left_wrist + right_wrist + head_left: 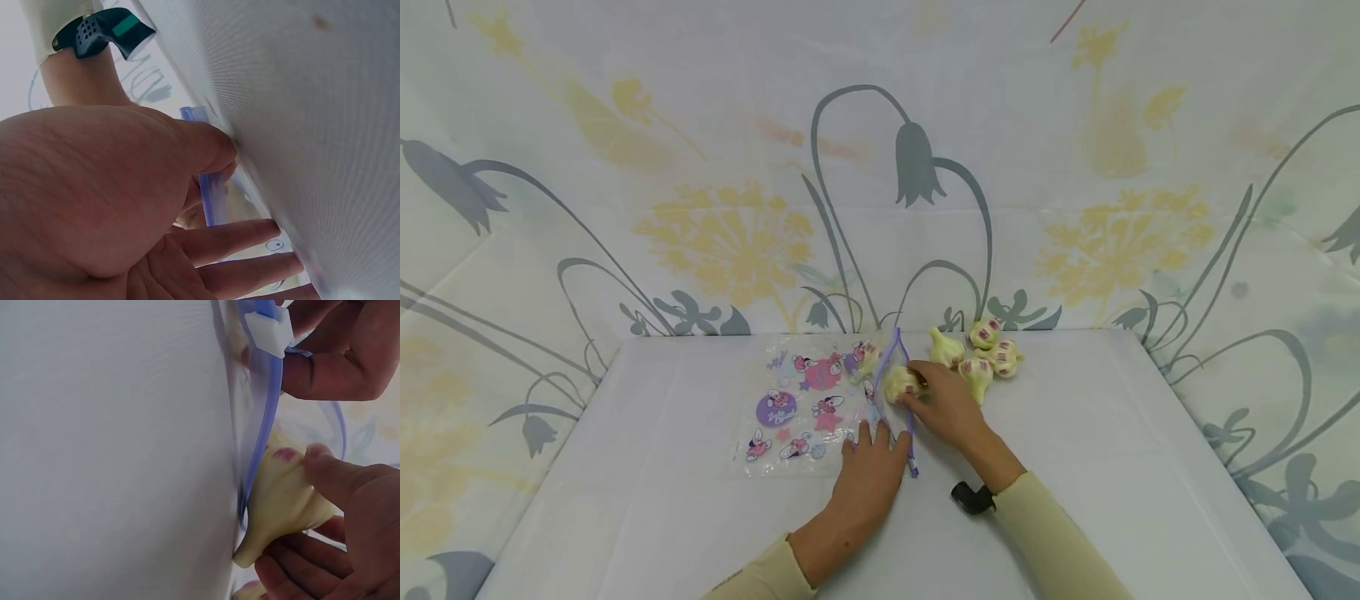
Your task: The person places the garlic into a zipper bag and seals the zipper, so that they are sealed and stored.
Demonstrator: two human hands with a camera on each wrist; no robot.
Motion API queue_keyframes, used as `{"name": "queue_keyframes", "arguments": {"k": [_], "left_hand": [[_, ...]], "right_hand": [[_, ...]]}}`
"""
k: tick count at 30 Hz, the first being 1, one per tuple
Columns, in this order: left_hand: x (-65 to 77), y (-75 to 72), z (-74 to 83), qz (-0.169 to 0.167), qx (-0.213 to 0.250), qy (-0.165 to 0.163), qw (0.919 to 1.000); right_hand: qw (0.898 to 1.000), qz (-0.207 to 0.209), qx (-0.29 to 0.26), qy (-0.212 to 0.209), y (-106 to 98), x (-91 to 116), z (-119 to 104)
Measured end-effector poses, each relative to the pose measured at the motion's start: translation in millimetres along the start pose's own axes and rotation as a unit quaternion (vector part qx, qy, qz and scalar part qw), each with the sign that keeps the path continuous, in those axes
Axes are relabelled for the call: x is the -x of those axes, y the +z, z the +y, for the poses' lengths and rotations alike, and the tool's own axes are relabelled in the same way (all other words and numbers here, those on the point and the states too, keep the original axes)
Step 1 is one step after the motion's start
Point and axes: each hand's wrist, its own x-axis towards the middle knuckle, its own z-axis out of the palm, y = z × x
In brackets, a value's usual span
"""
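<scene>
A clear slider zip bag (pixel 827 408) with pink and purple cartoon prints lies flat, its purple-railed mouth spread apart on the right. My right hand (pixel 951 404) holds a garlic bulb (pixel 900 385) at that mouth, thumb on one side and fingers beneath; in the right wrist view the garlic bulb (pixel 287 494) sits against the blue-purple rail (pixel 267 419). With thumb and index finger my left hand (pixel 868 475) pinches the bag's near edge, the other fingers stretched over the plastic. Another garlic bulb (pixel 867 358) shows through the film inside the bag.
Several garlic bulbs (pixel 1002 358) are grouped just right of the bag's mouth, near the back of the white table (pixel 1075 433). A floral cloth (pixel 865 208) rises behind the table. A black device (pixel 972 497) sits at the right wrist.
</scene>
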Motion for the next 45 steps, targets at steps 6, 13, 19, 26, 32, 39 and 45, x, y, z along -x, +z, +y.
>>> {"name": "queue_keyframes", "arguments": {"k": [6,13,19,26,32,39,45], "left_hand": [[-0.7,2.9,-1.2,0.009,0.005,0.001,0.9999],[-0.2,1.6,-0.9,0.004,0.009,0.003,0.9999],[-0.7,1.8,-0.8,-0.003,0.012,0.002,0.9999],[-0.7,4.1,-0.6,-0.002,0.007,0.004,1.0],[0.4,3.8,-0.8,0.009,0.007,0.003,0.9999],[1.1,3.8,-1.6,0.018,0.013,0.007,0.9997],[-0.3,4.1,-0.9,0.019,-0.003,0.015,0.9997]], "right_hand": [[1.0,-0.001,0.0,0.015,2,-6,-5],[1.0,0.001,0.006,0.009,6,-10,-3],[1.0,0.004,-0.012,-0.012,7,-11,-4],[0.999,-0.032,-0.006,-0.039,8,-10,-3],[0.999,-0.036,-0.009,-0.021,11,-11,-3],[0.999,-0.025,-0.029,-0.006,15,-16,-3],[0.999,-0.014,-0.038,-0.004,21,-23,-4]]}}
